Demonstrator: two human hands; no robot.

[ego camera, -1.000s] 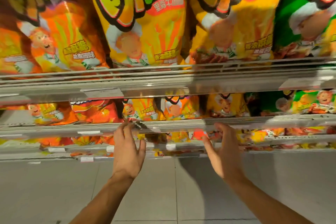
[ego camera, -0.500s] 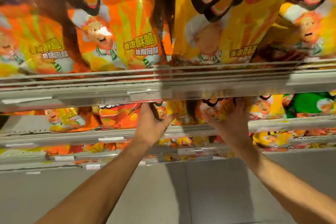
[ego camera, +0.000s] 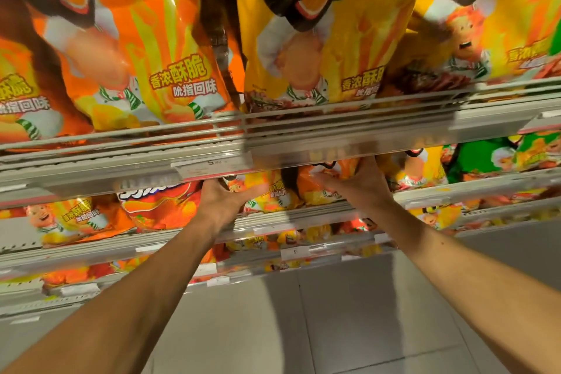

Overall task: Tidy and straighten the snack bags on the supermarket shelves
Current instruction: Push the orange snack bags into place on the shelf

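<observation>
From the head camera, both arms reach up and away into the second shelf (ego camera: 455,188) of a snack display. The left hand (ego camera: 226,202) has its fingers tucked under the upper shelf's price rail (ego camera: 212,165), so I cannot tell whether they grip; its thumb lies against a yellow snack bag (ego camera: 270,194). Just to the right, the right hand (ego camera: 361,184) curls its fingers round the orange-yellow snack bag (ego camera: 318,191) standing in the middle of that shelf. Larger orange bags (ego camera: 145,48) and yellow bags (ego camera: 328,39) stand on the shelf above; grey floor tiles (ego camera: 303,328) lie below
</observation>
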